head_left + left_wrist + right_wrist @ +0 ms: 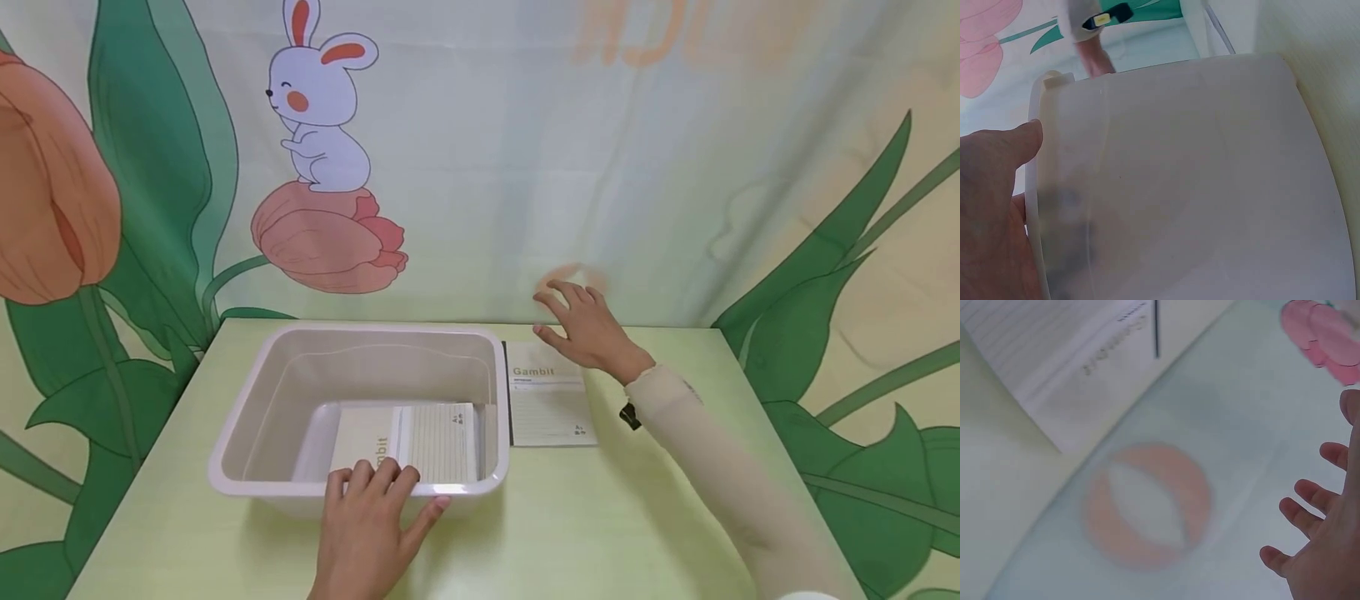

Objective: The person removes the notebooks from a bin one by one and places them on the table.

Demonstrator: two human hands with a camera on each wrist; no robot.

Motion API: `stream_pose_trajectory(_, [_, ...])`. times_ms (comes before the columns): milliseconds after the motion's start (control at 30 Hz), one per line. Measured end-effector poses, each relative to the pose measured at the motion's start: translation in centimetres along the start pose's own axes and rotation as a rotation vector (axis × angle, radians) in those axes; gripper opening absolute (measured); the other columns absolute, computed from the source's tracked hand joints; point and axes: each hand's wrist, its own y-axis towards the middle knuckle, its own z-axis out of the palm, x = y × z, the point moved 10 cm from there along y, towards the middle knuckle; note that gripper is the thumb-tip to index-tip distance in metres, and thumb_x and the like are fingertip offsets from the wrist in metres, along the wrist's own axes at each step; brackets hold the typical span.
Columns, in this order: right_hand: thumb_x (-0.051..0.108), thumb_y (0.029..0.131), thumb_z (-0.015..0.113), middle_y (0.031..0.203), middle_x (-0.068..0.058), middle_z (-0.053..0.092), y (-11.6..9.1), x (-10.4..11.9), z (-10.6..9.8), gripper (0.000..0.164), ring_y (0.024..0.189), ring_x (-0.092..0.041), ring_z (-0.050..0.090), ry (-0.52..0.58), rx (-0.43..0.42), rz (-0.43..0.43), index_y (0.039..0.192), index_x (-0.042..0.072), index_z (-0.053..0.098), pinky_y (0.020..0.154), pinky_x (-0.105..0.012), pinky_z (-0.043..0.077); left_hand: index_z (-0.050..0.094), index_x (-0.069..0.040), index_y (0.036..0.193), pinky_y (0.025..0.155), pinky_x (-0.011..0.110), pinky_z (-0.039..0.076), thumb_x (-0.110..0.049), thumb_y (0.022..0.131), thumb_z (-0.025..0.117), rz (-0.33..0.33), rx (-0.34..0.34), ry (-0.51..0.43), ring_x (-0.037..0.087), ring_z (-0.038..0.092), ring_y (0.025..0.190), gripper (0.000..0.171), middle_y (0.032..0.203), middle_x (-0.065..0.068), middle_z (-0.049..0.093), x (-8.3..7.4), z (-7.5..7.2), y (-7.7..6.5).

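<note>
A beige plastic basin stands on the table. At its near rim my left hand grips the edge, fingers over the inside and thumb along the outer wall, as the left wrist view shows with the basin's outer side. Inside the basin lies a notebook marked "Gambit", partly hidden by the near rim and my fingers. Another "Gambit" notebook lies flat against the basin's right side. Over its far right corner my right hand hovers with spread fingers, holding nothing.
The pale green table ends at the back against a printed curtain with a rabbit and tulips. A black device is strapped at my right wrist, below the beige sleeve.
</note>
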Motion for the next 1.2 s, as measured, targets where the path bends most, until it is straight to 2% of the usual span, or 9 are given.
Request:
stream_pose_trajectory(167, [0.054, 0.1, 0.044, 0.152, -0.009, 0.037, -0.1, 2.7, -3.9, 0.054, 0.138, -0.032, 0.038, -0.051, -0.08, -0.106, 0.144, 0.022, 0.043, 0.115, -0.056, 0.022, 0.062, -0.019, 0.093, 0.084, 0.044, 0.034, -0.064, 0.088, 0.054, -0.002, -0.006, -0.005, 0.022, 0.042, 0.079, 0.046, 0.087, -0.002, 0.055, 0.1, -0.1, 0.1])
stream_pose_trajectory(333, [0.052, 0.1, 0.044, 0.151, -0.008, 0.041, 0.0, 6.3, -7.6, 0.052, 0.136, -0.027, 0.041, -0.078, -0.173, -0.238, 0.143, 0.023, 0.044, 0.114, -0.051, 0.026, 0.062, -0.019, 0.093, 0.086, 0.044, 0.034, -0.064, 0.088, 0.055, -0.014, 0.005, 0.001, 0.023, 0.042, 0.08, 0.046, 0.087, -0.002, 0.055, 0.3, -0.1, 0.1])
stream_pose_trajectory(433, [0.05, 0.1, 0.045, 0.15, -0.008, 0.042, 0.0, 8.9, -9.5, 0.051, 0.136, -0.026, 0.042, -0.072, -0.194, -0.313, 0.142, 0.022, 0.046, 0.114, -0.051, 0.028, 0.062, -0.019, 0.093, 0.086, 0.044, 0.034, -0.063, 0.087, 0.055, -0.014, 0.002, -0.002, 0.023, 0.042, 0.08, 0.045, 0.087, -0.002, 0.055, 0.3, -0.1, 0.2])
stream_pose_trajectory(567, [0.048, 0.1, 0.047, 0.149, -0.008, 0.043, 0.3, 12.5, -11.0, 0.05, 0.137, -0.026, 0.042, -0.07, -0.187, -0.416, 0.141, 0.021, 0.047, 0.114, -0.05, 0.028, 0.062, -0.019, 0.092, 0.085, 0.044, 0.034, -0.063, 0.088, 0.055, -0.007, -0.007, -0.002, 0.022, 0.042, 0.08, 0.045, 0.086, -0.003, 0.055, 0.3, -0.2, 0.1])
stream_pose_trajectory(800, [0.05, 0.1, 0.044, 0.15, -0.007, 0.043, 1.6, 18.2, -11.3, 0.052, 0.138, -0.026, 0.041, -0.166, -0.153, -0.583, 0.144, 0.023, 0.045, 0.117, -0.049, 0.027, 0.062, -0.02, 0.092, 0.084, 0.044, 0.034, -0.064, 0.088, 0.055, -0.007, -0.002, -0.004, 0.023, 0.043, 0.081, 0.045, 0.088, -0.003, 0.056, 0.3, -0.1, 0.2])
stream_pose_trajectory(1000, [0.054, 0.1, 0.039, 0.153, -0.004, 0.039, 2.6, 22.4, -9.7, 0.055, 0.141, -0.022, 0.037, -0.179, -0.065, -0.681, 0.148, 0.027, 0.04, 0.118, -0.047, 0.026, 0.06, -0.019, 0.091, 0.083, 0.045, 0.035, -0.064, 0.089, 0.054, 0.005, -0.011, -0.002, 0.023, 0.042, 0.078, 0.046, 0.086, -0.002, 0.055, 0.0, -0.1, 0.0])
stream_pose_trajectory(1200, [0.058, 0.1, 0.034, 0.157, -0.001, 0.032, 4.0, 25.8, -7.3, 0.058, 0.146, -0.018, 0.03, -0.153, 0.06, -0.722, 0.151, 0.031, 0.033, 0.12, -0.043, 0.023, 0.061, -0.018, 0.091, 0.083, 0.045, 0.035, -0.064, 0.09, 0.052, 0.016, -0.032, -0.016, 0.024, 0.043, 0.079, 0.047, 0.087, -0.001, 0.056, -0.2, -0.3, 0.1])
